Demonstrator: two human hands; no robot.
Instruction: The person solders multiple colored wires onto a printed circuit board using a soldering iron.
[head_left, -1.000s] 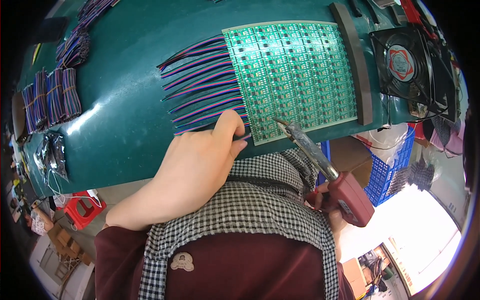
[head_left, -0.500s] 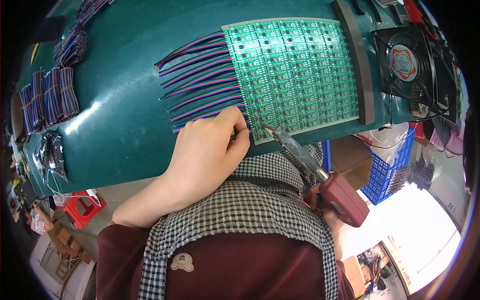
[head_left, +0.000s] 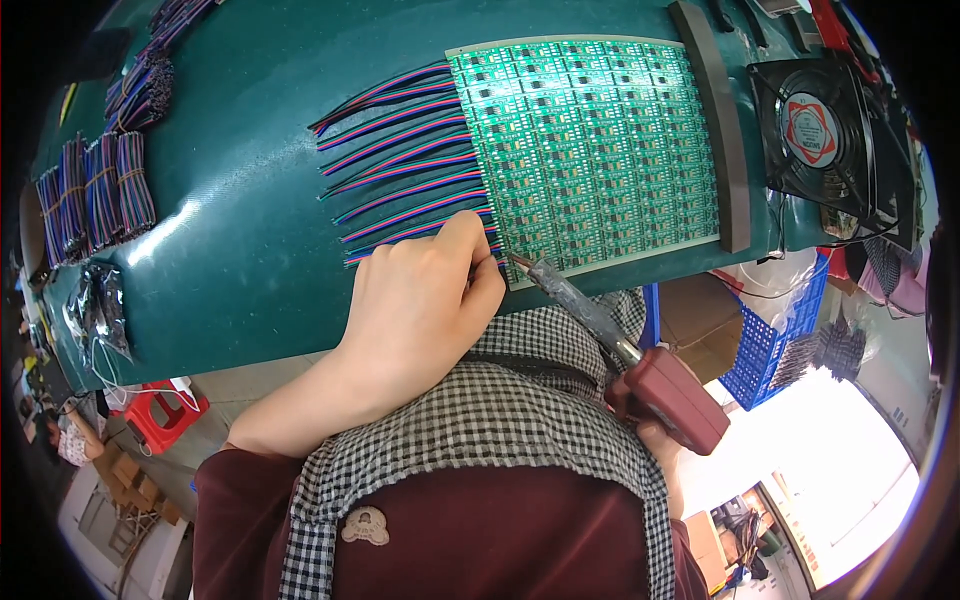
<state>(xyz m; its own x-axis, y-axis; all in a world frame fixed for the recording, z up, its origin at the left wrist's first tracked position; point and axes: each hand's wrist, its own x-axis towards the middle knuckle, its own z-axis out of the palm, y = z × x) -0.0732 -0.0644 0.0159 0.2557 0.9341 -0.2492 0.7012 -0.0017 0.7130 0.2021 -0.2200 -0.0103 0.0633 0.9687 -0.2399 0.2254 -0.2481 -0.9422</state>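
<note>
A green panel of small circuit boards [head_left: 600, 150] lies on the table, with several multicoloured ribbon wires [head_left: 405, 152] running out from its left edge. My left hand [head_left: 425, 295] is closed at the panel's lower left edge, thumb and forefinger pinching the end of a ribbon wire there. My right hand [head_left: 655, 432] grips the dark red handle of a soldering iron [head_left: 680, 400], mostly hidden behind it. The iron's tip is at the panel's lower left corner, close beside my left fingertips; whether it touches a pad I cannot tell.
A dark bar [head_left: 715, 130] runs along the panel's right side, and a black fan [head_left: 815, 130] stands beyond it. Bundled wires [head_left: 95, 195] and a plastic bag [head_left: 98, 305] lie at the left. Below the table are a blue basket [head_left: 770, 350] and a red stool [head_left: 165, 415].
The soldering iron has moved left and slightly down, its tip now nearer my left fingertips. My left hand has shifted very slightly right and still pinches at the panel's edge.
</note>
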